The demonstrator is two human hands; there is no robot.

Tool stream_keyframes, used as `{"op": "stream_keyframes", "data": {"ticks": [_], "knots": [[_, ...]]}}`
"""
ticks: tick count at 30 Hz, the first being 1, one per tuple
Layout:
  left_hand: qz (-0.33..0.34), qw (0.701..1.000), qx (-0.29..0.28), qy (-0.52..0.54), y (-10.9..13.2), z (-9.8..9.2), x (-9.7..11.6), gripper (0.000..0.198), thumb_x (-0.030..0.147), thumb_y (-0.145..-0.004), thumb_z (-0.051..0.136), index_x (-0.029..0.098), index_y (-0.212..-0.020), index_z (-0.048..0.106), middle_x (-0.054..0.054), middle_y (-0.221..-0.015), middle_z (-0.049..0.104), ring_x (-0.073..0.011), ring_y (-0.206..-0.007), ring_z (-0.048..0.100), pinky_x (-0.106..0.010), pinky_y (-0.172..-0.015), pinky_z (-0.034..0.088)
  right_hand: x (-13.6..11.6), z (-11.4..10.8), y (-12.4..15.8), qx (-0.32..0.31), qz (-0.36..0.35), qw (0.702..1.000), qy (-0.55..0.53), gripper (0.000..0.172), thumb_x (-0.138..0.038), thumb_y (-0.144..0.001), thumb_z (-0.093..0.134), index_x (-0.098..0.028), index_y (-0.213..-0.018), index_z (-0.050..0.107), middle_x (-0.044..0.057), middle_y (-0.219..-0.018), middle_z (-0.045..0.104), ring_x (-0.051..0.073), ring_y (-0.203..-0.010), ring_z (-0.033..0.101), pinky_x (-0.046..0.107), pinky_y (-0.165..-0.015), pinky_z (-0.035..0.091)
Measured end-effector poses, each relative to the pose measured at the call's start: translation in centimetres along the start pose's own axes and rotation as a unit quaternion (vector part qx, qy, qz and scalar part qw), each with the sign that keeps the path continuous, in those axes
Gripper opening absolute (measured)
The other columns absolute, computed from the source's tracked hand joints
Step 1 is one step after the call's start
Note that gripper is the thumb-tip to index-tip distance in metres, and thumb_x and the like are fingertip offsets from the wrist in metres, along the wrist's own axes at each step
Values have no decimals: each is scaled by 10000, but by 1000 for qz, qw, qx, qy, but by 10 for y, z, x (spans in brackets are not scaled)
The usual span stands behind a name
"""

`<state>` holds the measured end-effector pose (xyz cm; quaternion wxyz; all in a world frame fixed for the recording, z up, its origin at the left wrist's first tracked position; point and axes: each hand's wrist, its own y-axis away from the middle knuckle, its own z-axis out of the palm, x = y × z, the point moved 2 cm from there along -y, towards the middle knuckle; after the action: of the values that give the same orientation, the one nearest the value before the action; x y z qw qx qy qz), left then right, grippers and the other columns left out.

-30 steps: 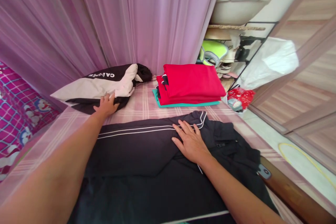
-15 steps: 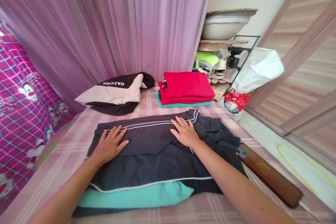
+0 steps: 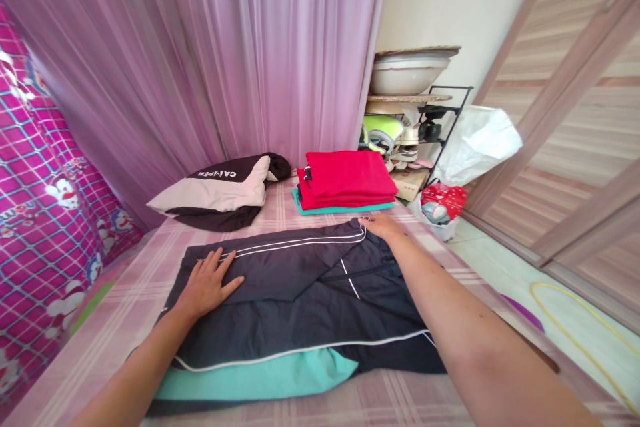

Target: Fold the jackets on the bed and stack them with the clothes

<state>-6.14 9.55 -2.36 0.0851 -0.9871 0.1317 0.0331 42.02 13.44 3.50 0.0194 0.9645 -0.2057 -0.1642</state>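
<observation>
A dark navy garment with white piping (image 3: 295, 320) lies folded on the bed, and its exact kind is hard to tell. Under its near edge shows a turquoise piece of cloth (image 3: 265, 375). My left hand (image 3: 207, 283) rests flat on the left part of the dark garment, fingers spread. At the garment's far right corner, my right hand (image 3: 383, 225) has its fingers together on the edge of the fabric, pinching it. The right forearm crosses over the garment's right end and hides part of it.
Behind the garment sit a folded red stack (image 3: 350, 177) and a black-and-grey CAMPER garment (image 3: 220, 190). A purple curtain (image 3: 280, 47) hangs at the back. To the right are a shoe rack (image 3: 450, 127), a white bag (image 3: 485, 143) and a brown phone (image 3: 537, 350), mostly hidden by my arm.
My right hand has moved from lying flat on the white stripes to the garment's far right corner, where it pinches the edge. The fabric there is spread flatter. My left hand stays in place.
</observation>
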Motion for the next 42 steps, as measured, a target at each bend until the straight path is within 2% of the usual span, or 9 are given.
{"op": "stream_keyframes", "data": {"ticks": [6,10,16,20,24,28,32,36,42], "knots": [[0,1000,-11,-2,-1,1,-2,723,610,-896,448,230,-1511,444,-152,-1572,423,-353,-1447,387,-554,-1162,313,1,17,19,91,-50,994,43,349,-370,-975,502,-193,-1261,598,138,-1156,716,277,-1065,670,357,-838,468],[-2,1000,-19,-8,-2,1,-1,728,626,-889,453,247,-1511,444,-148,-1579,414,-355,-1453,377,-554,-1152,325,0,26,25,116,-22,991,68,339,-349,-993,486,-194,-1284,561,139,-1116,719,272,-1053,667,366,-857,457],[-8,999,-35,-21,-2,-2,2,749,624,-899,444,214,-1525,419,-169,-1597,375,-355,-1471,342,-537,-1171,292,-3,30,25,150,-37,986,53,469,-236,-965,483,-201,-1433,482,152,-1395,592,286,-1248,558,433,-1001,399],[-4,1000,-29,-11,-3,-1,2,758,621,-898,447,202,-1528,413,-177,-1592,381,-365,-1468,345,-551,-1173,276,-30,31,56,208,-139,968,27,474,-286,-1003,371,-174,-1447,498,146,-1531,473,274,-1405,408,476,-1138,265],[-4,1000,-25,-2,-4,-1,1,746,628,-897,434,232,-1529,412,-162,-1592,385,-363,-1468,345,-572,-1166,282,-73,51,89,102,-304,946,48,551,-447,-1026,317,-247,-1532,408,82,-1623,341,233,-1498,265,481,-1210,129],[-12,999,-34,9,-5,-3,2,760,630,-898,427,229,-1542,386,-161,-1610,352,-364,-1484,313,-569,-1175,269,-78,64,91,-34,-256,963,78,610,-517,-1029,267,-240,-1567,341,78,-1660,244,237,-1524,204,480,-1222,116],[-22,998,-44,27,-6,-4,3,767,646,-886,433,255,-1544,381,-142,-1617,345,-359,-1489,304,-567,-1182,255,-72,56,95,-35,-191,978,69,626,-505,-1037,216,-210,-1583,301,108,-1656,247,236,-1516,233,464,-1215,165],[-23,998,-47,26,-5,-7,6,781,661,-890,410,243,-1549,370,-154,-1618,338,-358,-1493,296,-564,-1186,238,-73,56,126,6,-237,970,52,607,-500,-1034,220,-261,-1589,282,84,-1653,263,235,-1521,216,504,-1217,145],[-4,999,-50,12,-1,-26,15,760,625,-920,387,191,-1543,379,-171,-1637,285,-350,-1506,262,-550,-1190,230,-63,62,158,-48,-248,964,80,598,-470,-1029,268,-226,-1572,329,118,-1637,293,267,-1508,250,568,-1193,187]]}}
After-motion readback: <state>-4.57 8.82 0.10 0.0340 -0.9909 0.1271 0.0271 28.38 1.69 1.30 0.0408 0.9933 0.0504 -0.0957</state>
